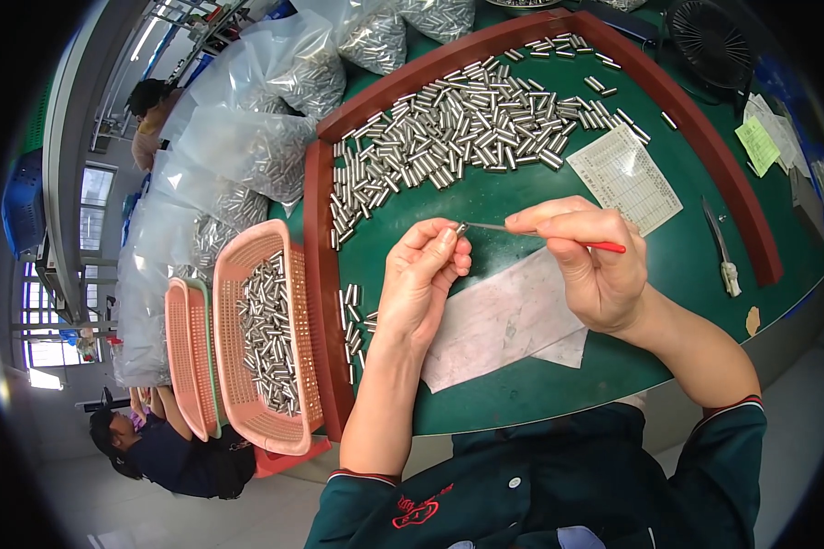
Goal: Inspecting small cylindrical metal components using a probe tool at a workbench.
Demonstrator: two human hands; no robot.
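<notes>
My left hand (423,267) pinches a small metal cylinder (462,229) between thumb and fingers, above the green tabletop. In my right hand (598,261) is a thin tool with a red handle (606,246) and a slim metal shaft (487,226). The shaft's tip meets the end of the cylinder; whether it goes inside is too small to tell. Below both hands lies a stained pale cloth (499,320). Beyond them spreads a heap of shiny metal cylinders (467,123), with several more loose beside my left wrist.
A dark red wooden rail (319,229) borders the green table (522,197). To the left stand a pink basket (229,311) of cylinders and filled clear bags (284,151). Rightward are a printed sheet (624,178), tweezers (719,240) and a black fan (708,41). Two people (169,448) are farther left.
</notes>
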